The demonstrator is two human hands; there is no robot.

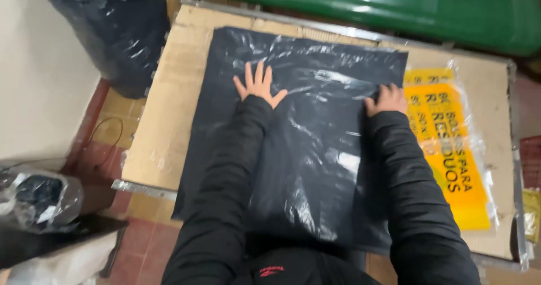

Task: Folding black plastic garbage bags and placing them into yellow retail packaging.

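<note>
A large black plastic bag [315,149] lies flat on a cardboard-covered table [169,93]. My left hand [259,86] rests on it palm down with the fingers spread, near the bag's upper middle. My right hand [386,100] presses on the bag close to its right edge with the fingers curled under; whether it pinches the plastic is unclear. Both arms wear black sleeves.
A yellow pack of bags in clear wrap [451,149] lies on the table right of the black bag. A full black sack [118,31] stands on the floor at upper left. A green bin [394,9] lies beyond the table. Another wrapped bundle [34,200] sits at lower left.
</note>
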